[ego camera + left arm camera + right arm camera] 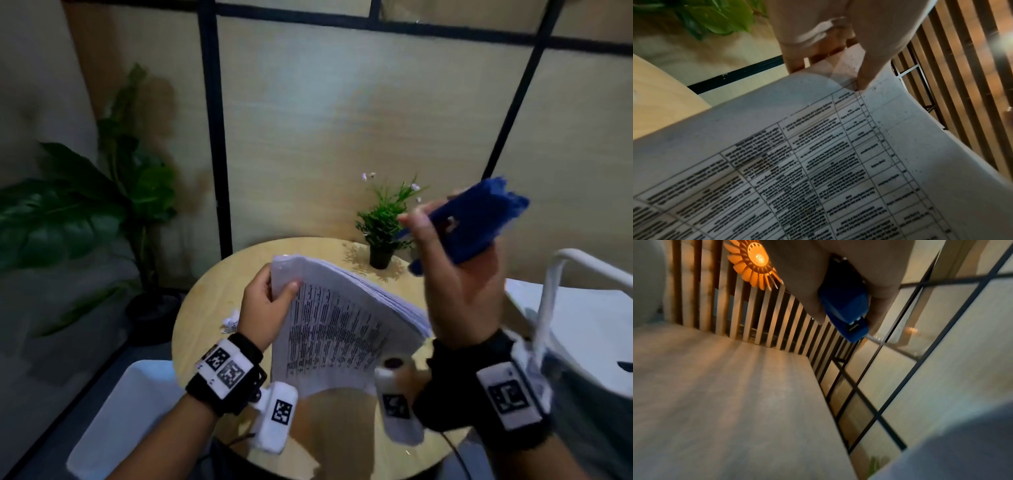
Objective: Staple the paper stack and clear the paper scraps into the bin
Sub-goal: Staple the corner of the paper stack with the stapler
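Note:
My left hand (274,301) pinches the top left corner of a thick printed paper stack (339,329), lifted and tilted above the round wooden table (205,308). In the left wrist view the thumb (865,78) presses on the printed sheet (818,162). My right hand (452,274) is raised to the right of the stack and grips a blue stapler (479,222), blurred by motion. The stapler (846,308) sticks out past my fingers in the right wrist view. Crumpled paper scraps (231,320) lie on the table just left of my left wrist.
A small potted plant (383,226) stands at the table's far side. A white bin (137,411) sits on the floor at lower left. A white chair (582,308) is at the right, a large leafy plant (85,205) at the left.

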